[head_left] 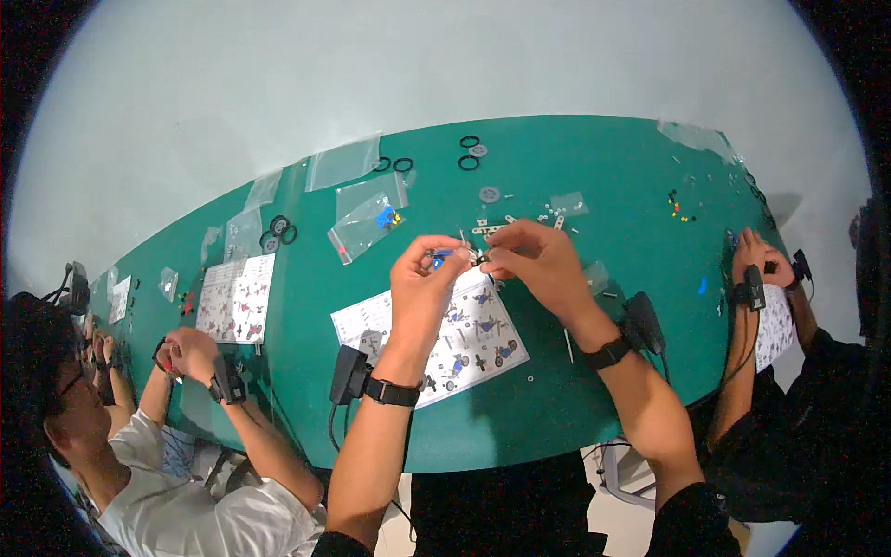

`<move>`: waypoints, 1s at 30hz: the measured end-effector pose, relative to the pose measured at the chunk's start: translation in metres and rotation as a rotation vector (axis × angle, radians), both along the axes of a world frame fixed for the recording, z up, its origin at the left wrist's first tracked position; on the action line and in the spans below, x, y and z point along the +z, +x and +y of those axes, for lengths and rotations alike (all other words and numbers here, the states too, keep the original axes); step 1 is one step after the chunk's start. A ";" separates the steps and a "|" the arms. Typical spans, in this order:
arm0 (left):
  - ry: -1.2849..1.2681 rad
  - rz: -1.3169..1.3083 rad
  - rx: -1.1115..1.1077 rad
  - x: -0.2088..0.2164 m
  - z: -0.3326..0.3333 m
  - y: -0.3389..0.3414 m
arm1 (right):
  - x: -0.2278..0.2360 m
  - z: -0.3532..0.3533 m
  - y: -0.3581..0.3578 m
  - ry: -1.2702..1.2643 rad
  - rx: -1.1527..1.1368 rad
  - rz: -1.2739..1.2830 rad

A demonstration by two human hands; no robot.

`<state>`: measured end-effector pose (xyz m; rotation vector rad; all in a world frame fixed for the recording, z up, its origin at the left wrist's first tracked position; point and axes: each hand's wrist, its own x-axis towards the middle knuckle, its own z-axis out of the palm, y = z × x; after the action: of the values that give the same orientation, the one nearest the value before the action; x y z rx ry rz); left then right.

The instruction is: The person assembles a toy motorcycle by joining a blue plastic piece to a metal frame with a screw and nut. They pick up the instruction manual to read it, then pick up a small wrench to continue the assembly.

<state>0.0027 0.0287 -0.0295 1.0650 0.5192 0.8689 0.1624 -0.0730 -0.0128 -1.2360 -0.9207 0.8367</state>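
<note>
Above the printed instruction sheet, my two hands meet fingertip to fingertip. Closed in a pinch, my left hand holds a small blue model part with thin metal bits by it. From the other side my right hand is closed too, thumb and forefinger pressed together at the metal end. A tiny dark piece shows between the fingertips, too small to name. Just beyond the hands lie silvery perforated strips and loose screws and nuts.
Farther back are a grey wheel, black tyres and a clear bag with blue and yellow parts. Co-workers' hands are busy at left and right. A thin metal rod lies beside my right forearm.
</note>
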 end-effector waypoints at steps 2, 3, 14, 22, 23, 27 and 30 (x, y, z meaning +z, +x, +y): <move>0.064 0.077 -0.014 -0.005 0.002 -0.001 | 0.003 0.000 -0.002 -0.028 0.016 -0.004; 0.065 0.078 -0.014 -0.004 0.002 -0.002 | 0.005 -0.001 -0.003 -0.053 0.030 -0.010; 0.046 0.137 -0.031 -0.002 0.002 -0.005 | 0.010 -0.005 -0.016 -0.067 0.036 0.195; 0.066 0.024 -0.036 -0.003 0.005 -0.001 | 0.002 -0.004 -0.014 -0.035 0.036 0.127; 0.070 0.022 -0.032 -0.003 0.005 -0.001 | 0.001 -0.003 -0.014 -0.021 0.032 0.131; 0.050 -0.001 -0.037 -0.005 0.007 -0.001 | 0.001 -0.002 -0.014 -0.031 0.019 0.095; 0.062 0.031 -0.029 -0.005 0.006 -0.001 | 0.001 -0.001 -0.014 -0.017 0.007 0.065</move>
<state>0.0019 0.0343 -0.0348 1.1409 0.5041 0.8488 0.1488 -0.0740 -0.0122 -1.2139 -0.8678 0.8874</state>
